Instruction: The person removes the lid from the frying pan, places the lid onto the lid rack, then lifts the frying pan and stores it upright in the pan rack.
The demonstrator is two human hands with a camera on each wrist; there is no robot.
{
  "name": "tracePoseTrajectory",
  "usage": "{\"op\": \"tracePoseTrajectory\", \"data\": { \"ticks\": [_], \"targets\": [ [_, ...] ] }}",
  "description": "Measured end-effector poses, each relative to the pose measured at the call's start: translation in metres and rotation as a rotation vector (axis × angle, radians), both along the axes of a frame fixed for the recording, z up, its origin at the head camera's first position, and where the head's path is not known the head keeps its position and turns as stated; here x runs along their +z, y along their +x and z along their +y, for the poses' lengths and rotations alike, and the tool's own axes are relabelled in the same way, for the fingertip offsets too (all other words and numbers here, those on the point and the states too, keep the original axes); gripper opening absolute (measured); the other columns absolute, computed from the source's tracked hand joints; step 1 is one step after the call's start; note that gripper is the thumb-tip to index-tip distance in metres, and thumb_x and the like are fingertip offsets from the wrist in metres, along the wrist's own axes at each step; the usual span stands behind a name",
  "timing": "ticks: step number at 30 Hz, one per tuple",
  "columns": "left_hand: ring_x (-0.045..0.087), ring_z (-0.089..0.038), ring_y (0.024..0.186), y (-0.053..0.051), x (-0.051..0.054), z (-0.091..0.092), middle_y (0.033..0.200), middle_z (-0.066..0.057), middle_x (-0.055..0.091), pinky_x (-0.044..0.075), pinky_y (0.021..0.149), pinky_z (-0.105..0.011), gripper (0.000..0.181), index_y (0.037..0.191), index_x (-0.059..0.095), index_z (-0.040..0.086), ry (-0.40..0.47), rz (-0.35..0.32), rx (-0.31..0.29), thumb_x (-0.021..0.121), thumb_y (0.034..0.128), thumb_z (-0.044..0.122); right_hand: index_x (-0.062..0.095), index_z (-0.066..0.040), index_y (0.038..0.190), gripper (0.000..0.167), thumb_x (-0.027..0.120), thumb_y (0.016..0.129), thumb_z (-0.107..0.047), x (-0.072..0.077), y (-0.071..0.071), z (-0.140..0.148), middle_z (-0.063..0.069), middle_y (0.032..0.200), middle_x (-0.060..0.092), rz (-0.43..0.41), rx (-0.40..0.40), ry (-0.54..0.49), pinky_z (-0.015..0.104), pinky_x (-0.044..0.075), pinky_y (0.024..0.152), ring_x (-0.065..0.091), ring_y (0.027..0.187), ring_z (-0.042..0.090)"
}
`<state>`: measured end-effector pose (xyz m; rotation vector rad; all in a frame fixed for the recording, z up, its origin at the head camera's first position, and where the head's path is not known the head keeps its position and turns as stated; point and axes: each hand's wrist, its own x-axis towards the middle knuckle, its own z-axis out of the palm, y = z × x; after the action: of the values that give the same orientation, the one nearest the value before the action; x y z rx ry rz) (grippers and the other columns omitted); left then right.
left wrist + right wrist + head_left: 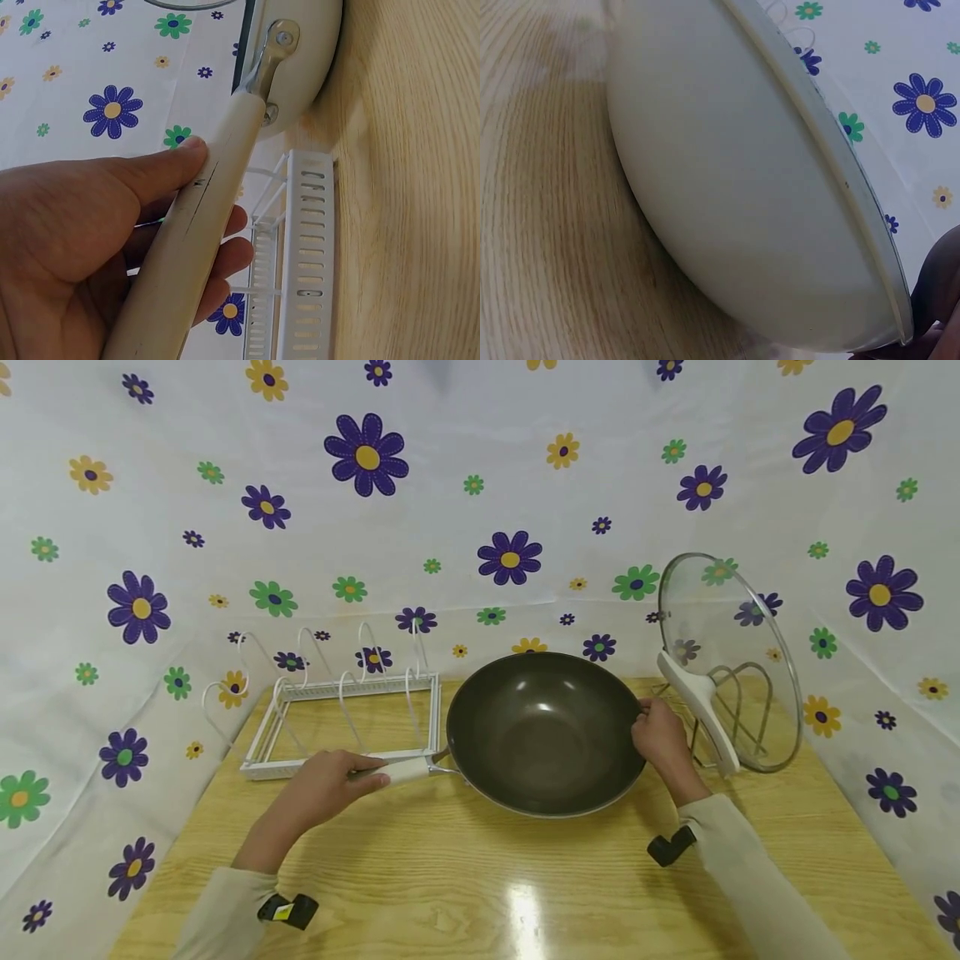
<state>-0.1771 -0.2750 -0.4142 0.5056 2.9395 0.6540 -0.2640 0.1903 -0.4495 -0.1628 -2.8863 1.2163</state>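
A wok (543,739), dark inside and cream outside, is tilted with its hollow facing me in the head view. My left hand (326,787) grips its cream handle (199,206), the thumb along one side and fingers curled round the other. At the opposite edge, my right hand (662,742) pinches the wok's rim; some of those fingers are hidden behind it. The right wrist view shows the pale outer wall (735,180) close over the wood. Whether its base touches the table I cannot tell.
At the left stands a white rack (272,769) with upright wire loops. A glass lid with a pale handle (699,703) leans upright on a wire stand (767,689) by my right hand. Flowered cloth (450,435) surrounds the wooden table (420,893) at the back and sides.
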Motion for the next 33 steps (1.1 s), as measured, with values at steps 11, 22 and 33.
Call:
{"op": "tracePoseTrajectory", "data": {
  "ticks": [11,22,33],
  "targets": [
    [0.072,-0.022,0.086,0.011,-0.002,0.002,0.116,-0.015,0.075,0.056,0.072,-0.043,0.044,0.129,0.072,0.008,0.051,0.009,0.016,0.065,0.1007,0.04,0.05,0.015,0.138,0.049,0.032,0.097,-0.004,0.005,-0.009,-0.004,0.035,0.135,0.057,0.009,-0.007,0.039,0.057,0.043,0.105,0.053,0.126,0.05],
    [0.072,-0.031,0.104,0.014,0.0,0.006,0.114,-0.012,0.076,0.058,0.084,-0.05,0.043,0.126,0.073,0.007,0.1,-0.055,0.088,0.068,0.0986,0.039,0.049,0.016,0.14,0.054,0.03,0.092,0.0,0.007,-0.018,-0.005,0.035,0.139,0.054,-0.009,0.012,0.023,0.058,0.044,0.105,0.052,0.127,0.05],
    [0.072,-0.031,0.102,0.022,-0.002,0.016,0.111,-0.011,0.077,0.058,0.083,-0.05,0.033,0.118,0.077,0.008,0.118,0.029,0.077,0.07,0.0976,0.032,0.053,0.013,0.139,0.056,0.034,0.089,-0.002,0.009,-0.033,-0.011,0.03,0.142,0.054,-0.022,-0.039,0.035,0.056,0.044,0.107,0.052,0.13,0.047]
  ]
}}
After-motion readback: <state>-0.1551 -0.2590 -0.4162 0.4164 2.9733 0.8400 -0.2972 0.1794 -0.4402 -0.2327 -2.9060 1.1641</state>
